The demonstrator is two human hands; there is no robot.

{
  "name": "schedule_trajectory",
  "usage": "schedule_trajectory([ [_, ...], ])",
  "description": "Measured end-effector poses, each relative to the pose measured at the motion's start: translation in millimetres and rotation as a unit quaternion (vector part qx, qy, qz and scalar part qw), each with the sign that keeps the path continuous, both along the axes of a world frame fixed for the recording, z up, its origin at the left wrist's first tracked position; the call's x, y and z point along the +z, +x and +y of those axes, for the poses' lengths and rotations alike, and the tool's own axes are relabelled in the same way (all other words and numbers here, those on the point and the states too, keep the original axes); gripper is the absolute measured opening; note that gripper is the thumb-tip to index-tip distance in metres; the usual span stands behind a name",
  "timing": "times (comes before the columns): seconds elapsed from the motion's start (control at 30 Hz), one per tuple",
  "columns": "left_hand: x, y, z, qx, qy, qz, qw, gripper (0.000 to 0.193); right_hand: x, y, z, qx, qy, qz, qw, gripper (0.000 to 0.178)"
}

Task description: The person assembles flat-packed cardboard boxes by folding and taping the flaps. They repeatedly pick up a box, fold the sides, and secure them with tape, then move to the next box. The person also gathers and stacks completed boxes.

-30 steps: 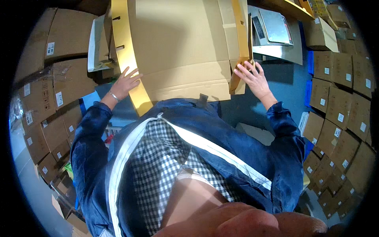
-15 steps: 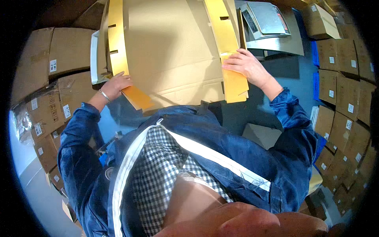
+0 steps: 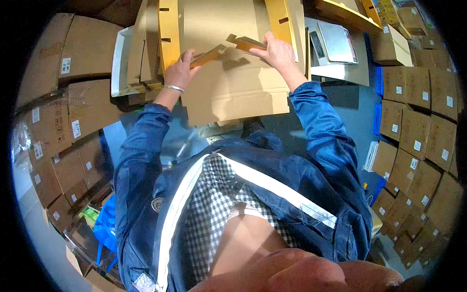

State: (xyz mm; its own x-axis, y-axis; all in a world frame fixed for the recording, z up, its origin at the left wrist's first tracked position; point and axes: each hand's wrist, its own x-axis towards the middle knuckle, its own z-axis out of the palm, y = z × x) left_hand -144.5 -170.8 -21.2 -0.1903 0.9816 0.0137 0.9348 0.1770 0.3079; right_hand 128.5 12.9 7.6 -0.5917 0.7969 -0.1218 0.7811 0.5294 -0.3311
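Note:
Two long yellow cardboard strips with dark notches run away from me, the left strip [image 3: 169, 29] and the right strip [image 3: 284, 22]. Both stand over a large brown cardboard sheet [image 3: 233, 97]. My left hand [image 3: 180, 73] pinches the near end flap [image 3: 206, 57] of the left strip, which is turned inward. Opposite, my right hand [image 3: 278, 54] grips the right strip's end flap [image 3: 248, 45], also angled toward the middle. The two flap tips come close but a gap shows between them. Some fingertips are hidden behind the cardboard.
A scale [image 3: 335, 43] sits on a table to the right, with another yellow cardboard piece [image 3: 350, 12] beyond it. Stacked brown cartons [image 3: 92, 104] line the left, more cartons [image 3: 413, 126] the right. A white tray [image 3: 121, 63] and a blue stool [image 3: 104, 228] are at left.
Both hands have moved inward and away from me. The strips' near ends, earlier pointing toward me, are now bent in toward each other. My view has shifted slightly.

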Motion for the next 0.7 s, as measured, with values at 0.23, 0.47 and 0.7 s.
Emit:
schedule_trajectory([
  [0.23,44,25,2,-0.032,0.035,0.051,0.998,0.043,-21,0,-6,0.132,0.116,-0.006,0.984,0.036],
  [0.47,30,42,22,-0.111,-0.040,0.079,0.990,0.034,-23,-3,-12,0.151,0.141,0.031,0.978,0.034],
  [0.7,25,62,34,-0.150,-0.001,0.035,0.988,0.057,-15,3,-19,0.195,0.084,0.006,0.977,0.032],
])
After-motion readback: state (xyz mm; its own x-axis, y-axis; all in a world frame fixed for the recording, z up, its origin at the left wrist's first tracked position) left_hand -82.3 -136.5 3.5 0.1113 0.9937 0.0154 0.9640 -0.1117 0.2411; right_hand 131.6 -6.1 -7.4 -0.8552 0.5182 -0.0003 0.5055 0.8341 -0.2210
